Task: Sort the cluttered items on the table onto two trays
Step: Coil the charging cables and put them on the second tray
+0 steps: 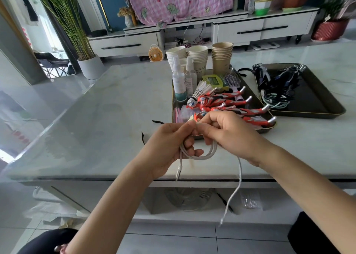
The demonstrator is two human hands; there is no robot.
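White cable (204, 156) is held coiled between both hands, over the table's (115, 109) front edge. Left hand (167, 147) is curled round the loops; right hand (229, 132) pinches the coil top. Counted: two trays, left tray (267, 129) and right tray (312, 99); three cup stacks (198, 59); two spray bottles (179, 82).

Bare table (107, 107) left; full tray (268, 127) blocks ahead.

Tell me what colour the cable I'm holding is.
White. The cable shows best in the head view, looped between both hands.
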